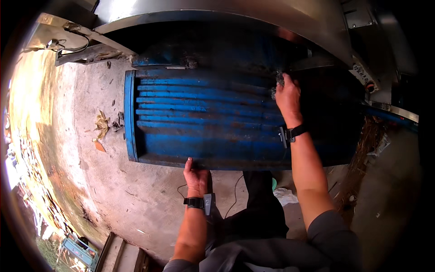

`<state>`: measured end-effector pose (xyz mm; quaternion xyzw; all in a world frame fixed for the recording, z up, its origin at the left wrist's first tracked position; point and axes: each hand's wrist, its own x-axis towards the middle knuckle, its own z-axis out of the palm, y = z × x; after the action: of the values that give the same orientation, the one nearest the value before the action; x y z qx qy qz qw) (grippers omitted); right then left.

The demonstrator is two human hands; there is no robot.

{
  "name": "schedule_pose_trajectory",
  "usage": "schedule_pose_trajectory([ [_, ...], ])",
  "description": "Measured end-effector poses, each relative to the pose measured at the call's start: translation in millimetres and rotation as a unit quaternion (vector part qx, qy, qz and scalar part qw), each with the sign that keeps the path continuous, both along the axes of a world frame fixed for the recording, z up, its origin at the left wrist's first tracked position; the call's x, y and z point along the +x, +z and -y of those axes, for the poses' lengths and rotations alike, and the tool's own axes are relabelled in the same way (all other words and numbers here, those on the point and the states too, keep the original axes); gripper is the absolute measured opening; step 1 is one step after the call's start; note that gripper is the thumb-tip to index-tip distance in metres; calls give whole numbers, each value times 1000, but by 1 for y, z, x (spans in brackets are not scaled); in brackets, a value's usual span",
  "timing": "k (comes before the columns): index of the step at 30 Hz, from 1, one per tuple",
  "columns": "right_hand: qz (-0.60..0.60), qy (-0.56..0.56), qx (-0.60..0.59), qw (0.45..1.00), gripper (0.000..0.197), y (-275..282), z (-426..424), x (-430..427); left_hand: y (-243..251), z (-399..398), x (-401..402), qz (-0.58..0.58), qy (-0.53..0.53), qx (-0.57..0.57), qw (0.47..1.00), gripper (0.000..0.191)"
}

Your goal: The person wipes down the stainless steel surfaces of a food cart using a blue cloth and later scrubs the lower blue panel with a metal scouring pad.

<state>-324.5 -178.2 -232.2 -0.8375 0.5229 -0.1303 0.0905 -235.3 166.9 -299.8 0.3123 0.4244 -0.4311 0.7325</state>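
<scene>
A blue ribbed metal panel or tray (170, 117), with dark grime and rusty patches, lies across the view before me. My left hand (196, 175) grips its near edge, thumb on top and the other fingers hidden below. Near the panel's far side, my right hand (288, 93) holds a grey scouring pad of wire-like mesh (280, 79), partly covered by my fingers. Whether the pad touches the metal cannot be told in the shadow. A black strap with a small device is on each wrist.
A large stainless steel body (217, 8) overhangs the far side. Dried leaves (101, 125) and an orange scrap (99, 146) lie on the concrete floor at left. Straw (363, 149) and a crumpled white bag (285, 196) lie at right. A thin cable crosses the floor near my legs.
</scene>
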Motion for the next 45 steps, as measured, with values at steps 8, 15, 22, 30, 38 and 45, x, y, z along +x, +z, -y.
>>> schedule_pose_trajectory([
  [8,-30,20,96,995,22,-27,-42,88,-19,-5,-3,-18,-46,36,998,25],
  [15,61,131,125,981,9,-23,-100,209,11,6,-2,-31,-107,56,992,28],
  [22,-136,-70,49,987,18,-9,-2,-49,6,0,1,-30,-65,41,997,30],
  [30,-46,35,29,998,23,-21,-42,86,25,12,12,-27,-151,89,984,28],
  [38,102,322,5,941,6,-50,-96,323,45,23,13,-23,-193,102,976,27],
  [45,-23,327,77,942,24,-37,-78,190,33,1,11,-31,-177,101,978,17],
])
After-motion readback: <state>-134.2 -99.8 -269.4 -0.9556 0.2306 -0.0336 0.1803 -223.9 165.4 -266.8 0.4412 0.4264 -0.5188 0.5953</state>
